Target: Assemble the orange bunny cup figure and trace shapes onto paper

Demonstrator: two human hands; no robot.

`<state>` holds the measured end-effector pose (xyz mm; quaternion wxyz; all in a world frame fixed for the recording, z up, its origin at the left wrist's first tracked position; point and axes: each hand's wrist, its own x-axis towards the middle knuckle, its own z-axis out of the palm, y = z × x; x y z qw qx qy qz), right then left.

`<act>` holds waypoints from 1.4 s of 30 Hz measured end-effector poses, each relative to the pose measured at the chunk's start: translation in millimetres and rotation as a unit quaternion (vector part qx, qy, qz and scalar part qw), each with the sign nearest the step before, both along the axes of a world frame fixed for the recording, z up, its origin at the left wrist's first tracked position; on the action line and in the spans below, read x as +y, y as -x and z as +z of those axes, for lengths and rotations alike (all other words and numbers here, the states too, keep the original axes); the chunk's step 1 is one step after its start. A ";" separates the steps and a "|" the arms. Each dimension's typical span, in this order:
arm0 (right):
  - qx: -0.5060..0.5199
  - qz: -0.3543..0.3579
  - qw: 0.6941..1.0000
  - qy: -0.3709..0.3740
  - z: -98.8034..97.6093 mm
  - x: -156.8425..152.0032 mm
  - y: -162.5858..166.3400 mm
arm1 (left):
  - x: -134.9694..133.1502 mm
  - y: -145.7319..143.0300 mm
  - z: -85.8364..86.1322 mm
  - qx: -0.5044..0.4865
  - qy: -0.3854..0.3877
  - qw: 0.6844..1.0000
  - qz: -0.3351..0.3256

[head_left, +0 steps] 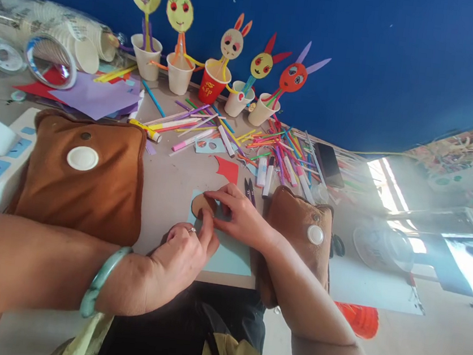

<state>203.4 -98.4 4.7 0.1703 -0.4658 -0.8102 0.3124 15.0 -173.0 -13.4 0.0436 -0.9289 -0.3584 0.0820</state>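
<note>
Oval (203, 203) lies on blue sheet (231, 259) at near edge of desk (166, 192). Left hand (185, 251) pinches its rim; right hand (241, 215) presses flat on top, not gripping, likely to stop it slipping.

The brown oval cardboard piece (204, 204) looks matt and slightly rough; the pale blue paper sheet (229, 259) under it is smooth and matt; the grey bench (171, 184) has a dull, even finish; the large brown plush cushion (88, 200) is soft, napped cloth with a smooth round white plastic cap (82, 158); the pale green stone-like bangle (101, 279) is glossy; the clear plastic sleeve (28, 16) shines and crinkles.
</note>
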 end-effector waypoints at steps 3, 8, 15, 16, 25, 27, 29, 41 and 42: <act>-0.001 0.005 1.000 0.000 -0.1 -0.7 -0.4 | 1.9 -1.8 -0.5 0.006 0.046 0.999 0.013; 0.005 -0.027 1.000 0.001 -0.9 -0.6 0.1 | 0.4 -1.5 -0.3 0.019 0.034 0.999 -0.001; 0.015 -0.051 0.999 -0.006 -3.3 -0.7 2.3 | -2.2 -2.1 -5.0 0.022 0.021 1.000 -0.002; 0.019 -0.048 0.999 -0.007 -3.5 -0.8 2.3 | -2.7 -2.3 -6.2 0.024 0.018 1.000 0.000; 0.044 -0.042 0.998 0.000 -3.7 -1.1 0.6 | -4.8 7.0 22.4 -0.026 0.047 0.999 -0.008; 0.043 -0.040 0.998 0.000 -4.3 -1.5 0.3 | -3.6 7.9 28.1 -0.021 0.048 0.999 -0.009; 0.043 -0.040 0.998 0.001 -5.1 -1.9 -0.1 | -2.6 7.5 29.2 -0.018 0.043 0.999 -0.013; 0.044 -0.036 0.998 -0.013 -5.9 -2.1 -0.9 | -5.5 -4.0 -8.8 0.024 -0.020 0.999 -0.019; 0.043 -0.036 0.998 -0.014 -6.0 -2.3 -0.7 | -5.7 -4.0 -8.8 0.023 -0.034 0.999 -0.020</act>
